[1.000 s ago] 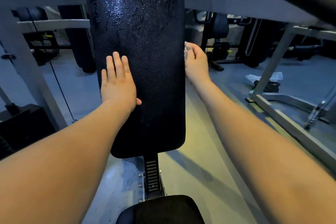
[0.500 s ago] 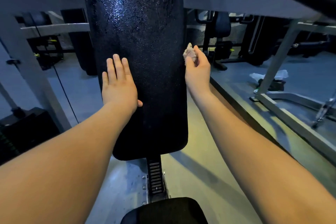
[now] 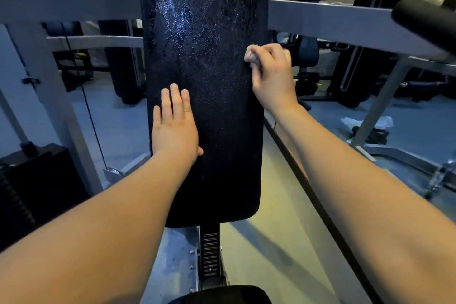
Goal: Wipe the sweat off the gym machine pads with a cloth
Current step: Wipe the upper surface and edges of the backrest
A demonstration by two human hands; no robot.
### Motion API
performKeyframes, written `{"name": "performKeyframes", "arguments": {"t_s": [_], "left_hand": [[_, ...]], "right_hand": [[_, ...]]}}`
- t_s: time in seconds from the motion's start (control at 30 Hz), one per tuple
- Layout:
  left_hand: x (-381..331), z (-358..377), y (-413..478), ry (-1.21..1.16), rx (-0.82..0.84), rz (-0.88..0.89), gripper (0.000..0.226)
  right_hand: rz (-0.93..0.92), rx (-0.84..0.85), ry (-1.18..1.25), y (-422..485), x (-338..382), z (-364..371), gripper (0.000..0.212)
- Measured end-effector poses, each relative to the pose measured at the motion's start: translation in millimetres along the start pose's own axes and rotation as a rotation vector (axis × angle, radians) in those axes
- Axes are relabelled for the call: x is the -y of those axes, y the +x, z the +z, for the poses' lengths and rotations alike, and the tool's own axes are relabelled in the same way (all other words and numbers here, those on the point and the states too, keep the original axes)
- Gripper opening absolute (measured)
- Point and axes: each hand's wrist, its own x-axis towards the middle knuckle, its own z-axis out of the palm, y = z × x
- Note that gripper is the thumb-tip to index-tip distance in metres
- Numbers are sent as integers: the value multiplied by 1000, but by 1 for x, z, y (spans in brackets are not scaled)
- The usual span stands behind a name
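we are holding a small, bunched, pale cloth (image 3: pixel 250 55) against the right edge of the tall black back pad (image 3: pixel 209 32), roughly midway up the part that is showing. our right hand (image 3: pixel 271 74) is closing its grip tightly round the cloth, so only a tuft is poking out past the knuckles toward the pad. the pad's upper part is glistening with wet streaks and specks, and its lower part is looking duller. our left hand (image 3: pixel 175 128) is lying flat on the pad's left side, lower than the right, with fingers straight and together and the thumb pointing toward the middle. its grip is fully open and holding nothing.

below the pad a notched black post (image 3: pixel 209 249) is running down to a seat pad (image 3: pixel 222 295) at the bottom edge. grey frame bars (image 3: pixel 74 0) are crossing behind the pad. a dark weight stack (image 3: pixel 37 192) is standing at the left, and a black padded roller (image 3: pixel 424 20) is jutting in at the upper right. something white and crumpled (image 3: pixel 367 122) is lying on the floor (image 3: pixel 271 266) at the right, beside a frame leg.
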Motion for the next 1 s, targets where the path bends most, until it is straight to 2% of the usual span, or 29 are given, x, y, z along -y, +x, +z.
{"name": "performKeyframes", "arguments": {"t_s": [0.17,0.23,0.3,0.37,0.47,0.53,0.7,0.87,0.93,1.0], "left_hand": [[1,0,1,-16,6,-3,149],[1,1,0,-18,-2,-1,150],[1,1,1,-29,-3,-1,150],[2,2,2,-30,-4,-2,150],[2,2,2,-41,11,-1,151],[3,2,3,-50,8,1,151],[3,4,2,-62,0,5,151],[5,3,2,-71,6,9,150],[5,3,2,-73,13,11,150],[5,3,2,-74,16,9,150]], "right_hand": [[154,-94,8,27,15,10,30],[79,-109,-2,8,24,14,30],[-80,-32,-25,-9,21,10,29],[-157,20,-42,-3,12,2,25],[-38,-57,-13,25,6,-4,25],[35,-37,9,31,6,-3,25],[13,54,-5,25,0,-11,31],[77,245,-40,49,1,-24,48],[23,251,-118,52,-1,-23,48],[15,181,-76,55,-2,-22,51]]}}
